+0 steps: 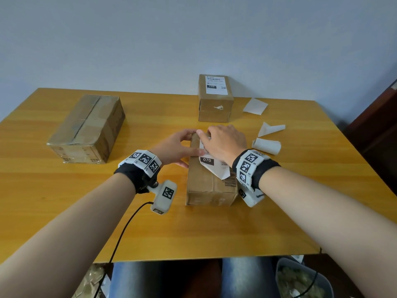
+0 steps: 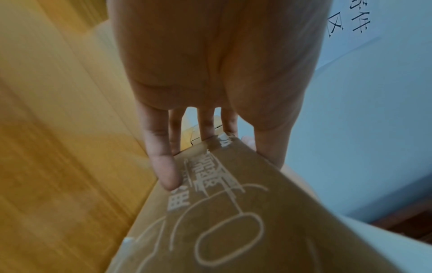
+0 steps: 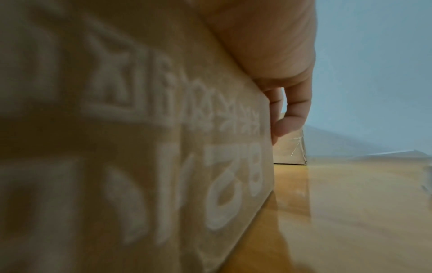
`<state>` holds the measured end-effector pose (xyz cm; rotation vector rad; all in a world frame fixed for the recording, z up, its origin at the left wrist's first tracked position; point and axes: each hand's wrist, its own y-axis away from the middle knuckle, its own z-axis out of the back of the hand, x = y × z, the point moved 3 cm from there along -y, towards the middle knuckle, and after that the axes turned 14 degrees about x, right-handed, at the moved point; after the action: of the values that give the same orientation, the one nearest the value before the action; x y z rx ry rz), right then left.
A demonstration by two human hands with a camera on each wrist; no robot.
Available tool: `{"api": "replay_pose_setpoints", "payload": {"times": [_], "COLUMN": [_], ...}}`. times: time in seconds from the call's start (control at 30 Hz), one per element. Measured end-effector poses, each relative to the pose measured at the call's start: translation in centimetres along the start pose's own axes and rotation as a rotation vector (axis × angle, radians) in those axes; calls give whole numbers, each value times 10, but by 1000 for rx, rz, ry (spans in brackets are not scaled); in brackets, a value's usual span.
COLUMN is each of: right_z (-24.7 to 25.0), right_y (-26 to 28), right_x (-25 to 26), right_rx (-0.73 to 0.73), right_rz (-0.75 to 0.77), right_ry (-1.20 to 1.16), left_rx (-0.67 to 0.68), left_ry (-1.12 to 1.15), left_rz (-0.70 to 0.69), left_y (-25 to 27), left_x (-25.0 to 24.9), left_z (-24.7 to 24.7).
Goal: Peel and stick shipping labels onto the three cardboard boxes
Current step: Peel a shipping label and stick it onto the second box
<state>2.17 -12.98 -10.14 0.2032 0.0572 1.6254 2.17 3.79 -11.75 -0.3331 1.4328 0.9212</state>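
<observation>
Near box (image 1: 211,179) sits dead centre on the surface (image 1: 64,211). Label (image 1: 211,163) lies on its top, near corner curled up, not stuck down. Left hand (image 1: 178,147) at 9 o'clock, fingers straight, bracing the side. Right hand (image 1: 225,143) presses flat on the label, not clamped. Label looks thin and floppy, likely creases; smooth from the stuck end toward the loose corner. Box looks stiff and light.

Left wrist view shows white print on the box side, unseen from the head. Labelled box (image 1: 215,97) at 12 o'clock; bare box (image 1: 88,129) at 10; backing scraps (image 1: 266,145) at 2.
</observation>
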Motion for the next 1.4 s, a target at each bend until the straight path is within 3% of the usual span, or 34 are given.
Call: {"api": "replay_pose_setpoints", "payload": {"times": [1.0, 1.4], "right_z": [15, 17], "right_y": [-49, -67], "right_x": [-10, -19], "right_rx": [-135, -136], "right_rz": [17, 146], "right_ry": [0, -176], "left_rx": [27, 0], "left_ry": [-25, -12], "left_rz": [-8, 21], "left_y": [-1, 5], "left_x": [-6, -7], "left_z": [2, 1]}}
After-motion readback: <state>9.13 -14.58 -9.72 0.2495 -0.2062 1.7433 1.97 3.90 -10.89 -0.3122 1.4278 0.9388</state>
